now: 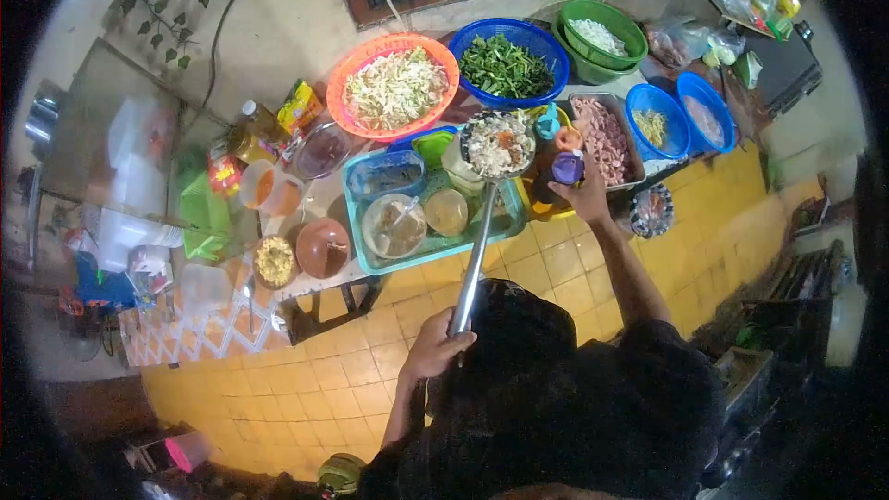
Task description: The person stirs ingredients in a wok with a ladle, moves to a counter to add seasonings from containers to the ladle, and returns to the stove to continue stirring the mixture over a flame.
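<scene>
My left hand point(435, 344) is closed round the metal handle of a long ladle point(500, 143), whose bowl holds pale shredded food with a reddish patch, over the middle of the table. My right hand point(587, 194) reaches to a purple-capped bottle point(568, 167), its fingers against the bottle's side. Beside that bottle stand an orange-topped one point(569, 139) and a turquoise-topped one point(548, 120), in a yellow container point(544, 207). A metal tray of pink chopped meat point(607, 141) lies just right of the bottles. Under the ladle's left side is a turquoise tray point(370, 264) with bowls.
Along the back are an orange basin point(394, 83) of shredded cabbage, a blue basket point(509, 60) of greens and green bowls point(604, 37). Two blue bowls point(657, 120) stand right. A brown bowl point(322, 248) and a bowl of yellow paste point(275, 262) are front left.
</scene>
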Motion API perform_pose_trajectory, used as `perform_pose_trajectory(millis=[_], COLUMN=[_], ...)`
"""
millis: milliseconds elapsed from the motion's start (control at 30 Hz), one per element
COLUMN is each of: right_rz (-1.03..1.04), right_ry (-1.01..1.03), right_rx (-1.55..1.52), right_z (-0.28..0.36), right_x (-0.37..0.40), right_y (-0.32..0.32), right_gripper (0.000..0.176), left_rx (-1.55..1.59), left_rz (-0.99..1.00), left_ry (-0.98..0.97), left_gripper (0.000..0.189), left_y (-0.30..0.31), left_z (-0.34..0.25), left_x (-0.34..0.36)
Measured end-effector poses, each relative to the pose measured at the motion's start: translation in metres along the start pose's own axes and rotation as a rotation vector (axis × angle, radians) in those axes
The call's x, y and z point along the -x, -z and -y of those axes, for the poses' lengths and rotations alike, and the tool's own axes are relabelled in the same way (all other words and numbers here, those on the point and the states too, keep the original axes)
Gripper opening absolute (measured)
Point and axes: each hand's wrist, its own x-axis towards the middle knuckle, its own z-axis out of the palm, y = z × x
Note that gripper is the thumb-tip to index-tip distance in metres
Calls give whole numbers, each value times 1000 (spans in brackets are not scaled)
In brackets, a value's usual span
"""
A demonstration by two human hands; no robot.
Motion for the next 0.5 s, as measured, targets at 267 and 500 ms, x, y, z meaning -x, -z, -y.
perform_pose_trajectory(millis=[267,500], right_rz=[-92,397], right_ry=[52,-370], right_rx=[29,-148], right_z=[-70,-77], right_x=[-29,-79], right_y=[16,40], right_gripper=[34,25], left_rx=[-128,-143], left_rz=[-87,-190], left_ry=[-80,-137], left_gripper=[20,29], left_y=[-6,-18], left_z=[31,38], left_x=[22,36])
